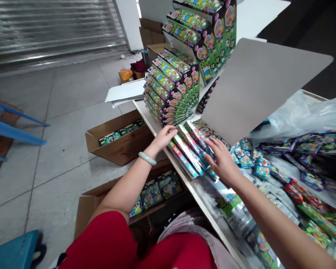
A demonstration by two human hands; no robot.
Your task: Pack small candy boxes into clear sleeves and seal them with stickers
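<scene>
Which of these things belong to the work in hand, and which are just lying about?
In hand:
- shiny packs, between the left fingers and right fingers
- probably the green-and-black boxes, fanned out just beyond

Apparently just lying about:
- blue stool, at the far left
- orange bundle, in the background

On my feed the light is soft and middling, with bright streaks on the metal shutter (pixel 56 31) and glare along the glossy packs (pixel 189 149), while the upper right sinks into darkness. I see wide-lens stretching at the blue stool (pixel 15 130); fine detail looks soft.
</scene>
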